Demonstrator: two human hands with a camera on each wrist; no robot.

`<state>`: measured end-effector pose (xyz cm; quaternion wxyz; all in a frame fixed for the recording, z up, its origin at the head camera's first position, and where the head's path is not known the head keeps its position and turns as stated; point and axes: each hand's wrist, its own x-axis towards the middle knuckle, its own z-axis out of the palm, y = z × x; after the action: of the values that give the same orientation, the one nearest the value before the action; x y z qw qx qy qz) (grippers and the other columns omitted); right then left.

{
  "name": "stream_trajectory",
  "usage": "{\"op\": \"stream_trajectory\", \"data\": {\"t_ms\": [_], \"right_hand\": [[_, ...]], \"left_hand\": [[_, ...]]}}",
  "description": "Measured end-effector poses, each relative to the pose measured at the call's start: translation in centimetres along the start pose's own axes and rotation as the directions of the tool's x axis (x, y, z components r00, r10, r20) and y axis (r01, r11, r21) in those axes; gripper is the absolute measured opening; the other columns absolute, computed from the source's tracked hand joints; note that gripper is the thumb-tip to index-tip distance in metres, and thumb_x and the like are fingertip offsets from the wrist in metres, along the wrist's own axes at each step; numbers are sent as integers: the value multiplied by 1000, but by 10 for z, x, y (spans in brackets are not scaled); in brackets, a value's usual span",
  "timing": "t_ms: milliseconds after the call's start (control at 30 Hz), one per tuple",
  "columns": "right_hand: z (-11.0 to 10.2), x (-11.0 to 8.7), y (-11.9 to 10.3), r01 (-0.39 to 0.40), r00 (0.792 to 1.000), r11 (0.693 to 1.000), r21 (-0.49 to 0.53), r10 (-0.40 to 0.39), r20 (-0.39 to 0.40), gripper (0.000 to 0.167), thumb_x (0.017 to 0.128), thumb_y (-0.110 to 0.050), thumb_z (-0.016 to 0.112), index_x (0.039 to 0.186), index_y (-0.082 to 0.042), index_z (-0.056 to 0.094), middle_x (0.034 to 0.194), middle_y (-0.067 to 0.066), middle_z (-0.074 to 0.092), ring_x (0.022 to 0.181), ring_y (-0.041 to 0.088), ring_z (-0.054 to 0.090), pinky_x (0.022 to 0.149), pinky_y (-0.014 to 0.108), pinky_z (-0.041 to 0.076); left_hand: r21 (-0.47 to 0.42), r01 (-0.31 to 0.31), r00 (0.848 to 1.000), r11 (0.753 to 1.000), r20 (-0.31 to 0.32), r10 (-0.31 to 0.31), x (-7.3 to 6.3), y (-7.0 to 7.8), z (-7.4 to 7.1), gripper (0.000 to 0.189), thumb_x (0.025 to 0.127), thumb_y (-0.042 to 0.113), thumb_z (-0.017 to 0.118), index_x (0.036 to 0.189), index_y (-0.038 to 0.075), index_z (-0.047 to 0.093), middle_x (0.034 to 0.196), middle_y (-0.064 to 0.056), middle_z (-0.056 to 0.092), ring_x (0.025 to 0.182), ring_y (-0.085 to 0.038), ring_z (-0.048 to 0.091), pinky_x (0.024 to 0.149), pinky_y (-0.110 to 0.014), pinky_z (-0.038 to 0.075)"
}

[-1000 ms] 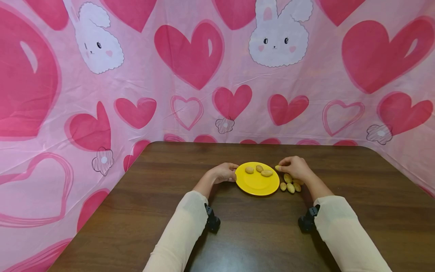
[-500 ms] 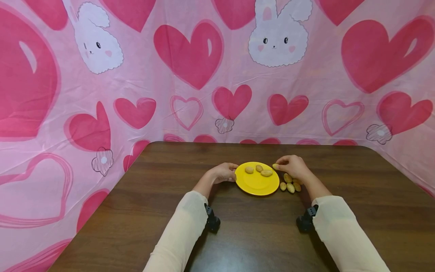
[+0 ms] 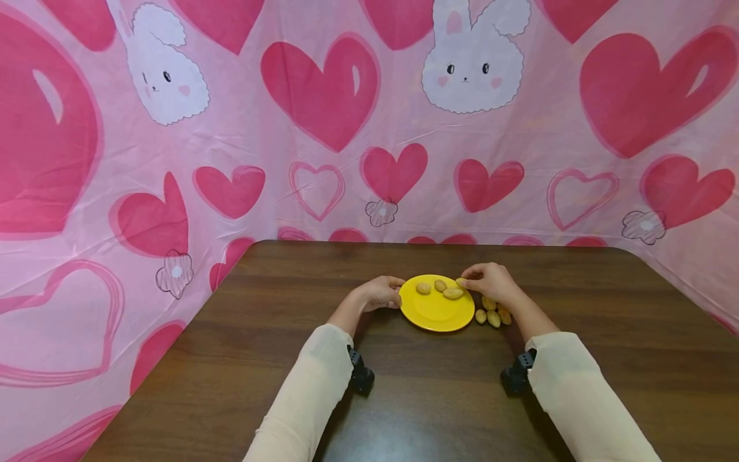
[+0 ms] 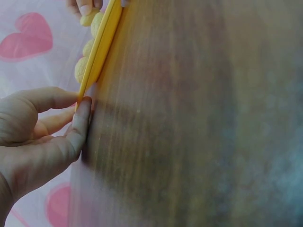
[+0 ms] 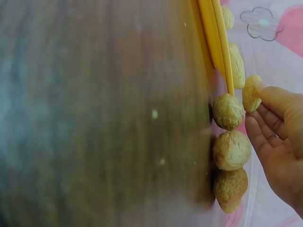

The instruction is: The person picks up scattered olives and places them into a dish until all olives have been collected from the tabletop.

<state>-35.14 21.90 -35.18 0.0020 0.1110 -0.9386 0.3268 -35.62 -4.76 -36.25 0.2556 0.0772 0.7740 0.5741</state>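
Note:
A round yellow plate (image 3: 437, 317) lies on the table with three small yellow-brown, potato-like lumps (image 3: 453, 293) towards its far side. My left hand (image 3: 378, 293) pinches the plate's left rim between thumb and fingers, as the left wrist view confirms. Over the plate's far right rim, my right hand (image 3: 493, 282) holds another small potato-like lump (image 5: 252, 93) between thumb and fingertips. Beside the plate on the right sits a group of several similar lumps (image 3: 493, 319), partly hidden by the right hand and forearm. Their skin looks wrinkled in the right wrist view.
The brown wooden table (image 3: 427, 410) reaches back to a pink cloth (image 3: 404, 122) printed with hearts and rabbits. A black wrist camera (image 3: 361, 373) sits at the left cuff, and another black wrist camera (image 3: 516, 373) at the right cuff.
My right hand has moved left with its potato-like lump, from beside the plate to over its far right rim. The left hand and plate have stayed nearly still.

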Motion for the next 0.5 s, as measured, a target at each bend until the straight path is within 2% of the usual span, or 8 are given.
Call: {"op": "stream_trajectory", "data": {"t_ms": [167,500], "right_hand": [[1,2,-1,39,999,999,-19,-39,-6,27,88,-23,63,103,-1,67,99,13,64,90,28,53,86,44,45],[4,5,-7,68,998,998,-14,-68,-8,24,87,-20,64,101,-1,68,98,13,65,90,28,53,86,44,45]], "left_hand": [[-2,-1,1000,1000,-1,1,0,-1,0,65,78,-15,57,138,-4,36,123,-15,49,88,-20,55,83,-32,50],[9,2,1000,1000,4,-2,0,0,-1,64,78,-15,57,138,-4,36,120,-15,51,87,-20,54,83,-32,50]]}}
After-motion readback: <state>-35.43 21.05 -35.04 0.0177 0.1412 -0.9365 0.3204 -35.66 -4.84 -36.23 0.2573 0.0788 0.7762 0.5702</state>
